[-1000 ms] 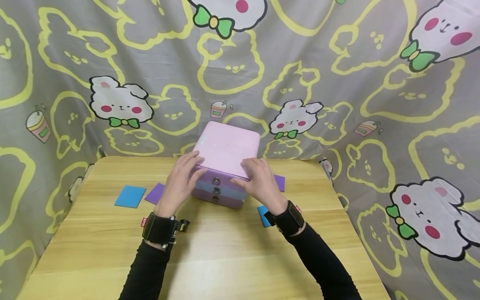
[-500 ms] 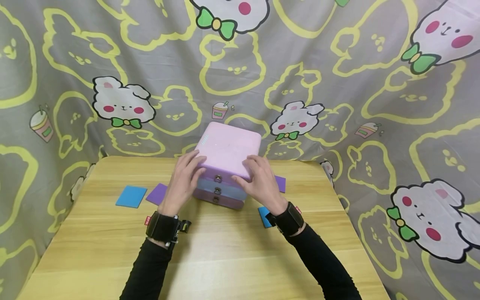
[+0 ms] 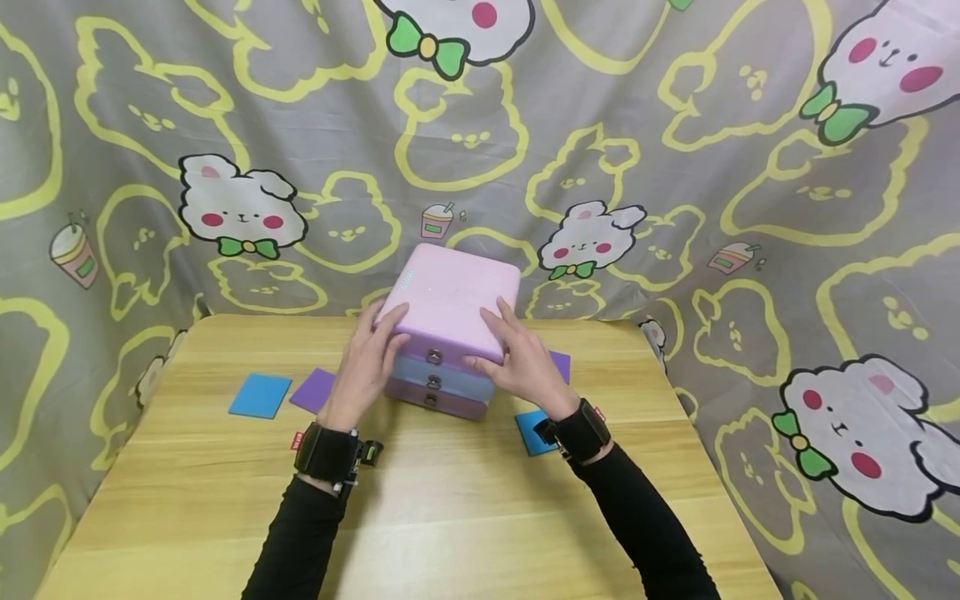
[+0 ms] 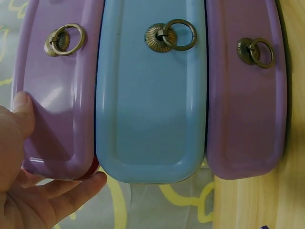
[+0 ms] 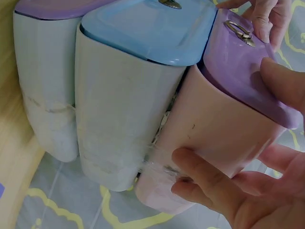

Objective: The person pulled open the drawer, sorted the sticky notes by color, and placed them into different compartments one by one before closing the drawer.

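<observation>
Box [image 3: 457, 292]: stands on the table [image 3: 420, 508], near the far edge and about midway across; pink on top, turned slightly askew.
Top drawer [image 4: 57, 119]: purple front, pink side.
Middle drawer [image 4: 152, 105]: blue front, whitish side.
Bottom drawer [image 4: 245, 114]: purple front, whitish side.
Pulls [image 4: 158, 40]: brass-coloured rings on ribbed round plates, one to each front.
Left hand [image 3: 362, 362]: clamped on the box at the left end of the top drawer; thumb on the purple front, other fingers round the edge.
Right hand [image 3: 528, 362]: clamped on the box at the right end of the top drawer; thumb on the front, other fingers spread apart about the pink side.
Left blue tile [image 3: 259, 396]: lies flat, well apart from the box.
Left purple tile [image 3: 311, 389]: lies between blue tile and left hand, partly covered.
Right blue tile [image 3: 530, 433]: lies nearer the front, partly behind the right wristband [image 3: 585, 431].
Right purple tile [image 3: 561, 365]: shows beyond the right hand.
Curtain [image 3: 337, 125]: hangs behind, grey, printed with rabbits and yellow outlines.
</observation>
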A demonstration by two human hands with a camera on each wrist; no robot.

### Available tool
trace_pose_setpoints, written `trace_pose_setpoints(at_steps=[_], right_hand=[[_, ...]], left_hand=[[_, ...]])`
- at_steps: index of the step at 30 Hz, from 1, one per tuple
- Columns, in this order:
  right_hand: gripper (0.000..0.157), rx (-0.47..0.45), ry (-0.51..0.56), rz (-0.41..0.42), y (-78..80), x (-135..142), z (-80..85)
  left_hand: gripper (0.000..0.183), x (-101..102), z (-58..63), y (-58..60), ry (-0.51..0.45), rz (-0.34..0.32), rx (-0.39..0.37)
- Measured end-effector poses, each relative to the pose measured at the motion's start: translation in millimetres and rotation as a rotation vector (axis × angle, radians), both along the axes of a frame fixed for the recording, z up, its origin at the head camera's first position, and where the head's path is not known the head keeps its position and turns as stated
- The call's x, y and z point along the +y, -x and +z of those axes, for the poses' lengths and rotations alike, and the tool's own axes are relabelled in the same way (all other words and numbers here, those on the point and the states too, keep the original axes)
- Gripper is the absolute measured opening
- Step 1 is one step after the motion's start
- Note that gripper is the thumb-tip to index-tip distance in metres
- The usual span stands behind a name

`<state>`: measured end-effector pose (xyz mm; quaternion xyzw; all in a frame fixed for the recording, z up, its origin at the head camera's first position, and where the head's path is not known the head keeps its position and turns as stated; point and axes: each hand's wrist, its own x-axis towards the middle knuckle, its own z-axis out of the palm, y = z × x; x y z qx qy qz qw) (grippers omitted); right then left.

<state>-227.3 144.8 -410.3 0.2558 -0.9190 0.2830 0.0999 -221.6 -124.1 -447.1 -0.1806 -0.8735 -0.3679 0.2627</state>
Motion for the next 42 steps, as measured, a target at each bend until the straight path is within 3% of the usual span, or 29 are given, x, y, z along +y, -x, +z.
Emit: trace_pose_setpoints(at_steps=[12, 25, 30, 34, 38, 42], right_hand=[[0.072, 0.069, 0.013, -0.010, -4.5, -8.4, -3.3], [0.070, 0.127, -0.162, -0.047, -6.4, -12.7, 0.2], [0.070, 0.147, -0.188, -0.040, -7.0, -16.0, 4.0], [0.068, 0.182, -0.232, -0.022, -7.5, -16.8, 9.0], [0.069, 0.209, -0.259, -0.029, -8.1, -16.0, 10.4], [0.068, 0.226, -0.259, -0.044, -8.2, -15.7, 9.0]], left_hand=[[0.045, 3.2, 0.4, 1.7, -0.038, 0.051, 0.008], [0.051, 9.5, -13.0, -9.0, -0.076, 0.093, -0.029], [0.074, 13.6, -18.7, -23.6, -0.089, 0.116, -0.028], [0.087, 22.4, -31.5, -40.7, -0.096, 0.184, -0.003], [0.077, 36.5, -49.0, -55.8, -0.081, 0.245, 0.020], [0.056, 49.3, -67.5, -64.4, -0.030, 0.239, 0.015]])
